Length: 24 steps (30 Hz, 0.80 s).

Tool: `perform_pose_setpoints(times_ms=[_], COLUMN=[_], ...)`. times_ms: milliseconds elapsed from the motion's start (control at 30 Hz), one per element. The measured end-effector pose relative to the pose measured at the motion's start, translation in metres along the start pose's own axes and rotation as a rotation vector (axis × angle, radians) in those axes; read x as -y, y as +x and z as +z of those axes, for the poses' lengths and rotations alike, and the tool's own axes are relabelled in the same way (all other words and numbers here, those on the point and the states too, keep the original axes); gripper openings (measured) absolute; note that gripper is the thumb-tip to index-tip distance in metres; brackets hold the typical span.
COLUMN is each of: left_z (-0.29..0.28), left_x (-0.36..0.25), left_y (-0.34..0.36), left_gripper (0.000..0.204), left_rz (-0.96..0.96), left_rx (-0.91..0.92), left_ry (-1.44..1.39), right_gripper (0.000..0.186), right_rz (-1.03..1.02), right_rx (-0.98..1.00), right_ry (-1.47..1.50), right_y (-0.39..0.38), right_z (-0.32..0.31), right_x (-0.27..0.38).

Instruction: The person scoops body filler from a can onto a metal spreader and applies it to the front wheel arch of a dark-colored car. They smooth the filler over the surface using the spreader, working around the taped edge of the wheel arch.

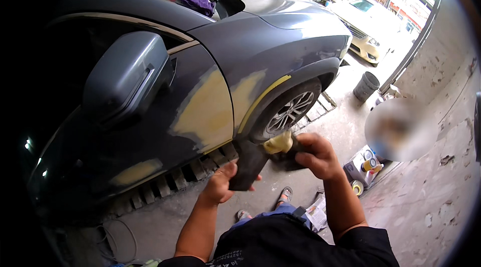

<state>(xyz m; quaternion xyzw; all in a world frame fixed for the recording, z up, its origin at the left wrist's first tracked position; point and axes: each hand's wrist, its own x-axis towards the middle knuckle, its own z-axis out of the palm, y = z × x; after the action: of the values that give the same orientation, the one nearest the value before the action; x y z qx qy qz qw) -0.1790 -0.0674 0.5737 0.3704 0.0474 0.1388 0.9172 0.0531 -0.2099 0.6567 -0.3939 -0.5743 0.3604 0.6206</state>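
Yellow paste (278, 143) on dark spreader (290, 160) | right fingers (307, 159) grasping spreader | left fingers (230, 168) clasping black board (249, 165)

The dark plate (247, 166) looks matt, the car (240, 49) glossy, the wall (431, 182) rough.

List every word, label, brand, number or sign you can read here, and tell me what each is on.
None that I can quote reliably:
Black shirt: pale print, small and slanted, not clearly legible.
White box near the wall: markings too small to read.
Printed paper on the floor: print too small to read.
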Motion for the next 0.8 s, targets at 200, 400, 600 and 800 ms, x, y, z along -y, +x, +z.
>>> perform_pose_setpoints(times_ms=[200,400,600,800], left_z=[-0.007,0.019,0.01,-0.001], left_x=[0.02,0.023,0.035,0.034], left_y=[-0.007,0.011,0.018,0.023], left_gripper=[0.069,0.066,0.066,0.057], left_rz=[-0.04,0.236,0.404,0.463], left_rx=[0.313,-0.132,-0.408,-0.332], left_ry=[-0.467,-0.148,0.193,0.174], right_gripper=[0.04,0.044,0.049,0.048], right_rz=[-0.043,-0.015,-0.034,-0.08], right_rx=[0.276,-0.132,-0.025,0.003], right_ry=[-0.46,-0.964,-0.969,-0.895], right_y=[0.018,0.02,-0.004,0.01], right_z=[0.029,0.02,0.05,0.061], right_x=[0.008,-0.017,-0.038,-0.037])
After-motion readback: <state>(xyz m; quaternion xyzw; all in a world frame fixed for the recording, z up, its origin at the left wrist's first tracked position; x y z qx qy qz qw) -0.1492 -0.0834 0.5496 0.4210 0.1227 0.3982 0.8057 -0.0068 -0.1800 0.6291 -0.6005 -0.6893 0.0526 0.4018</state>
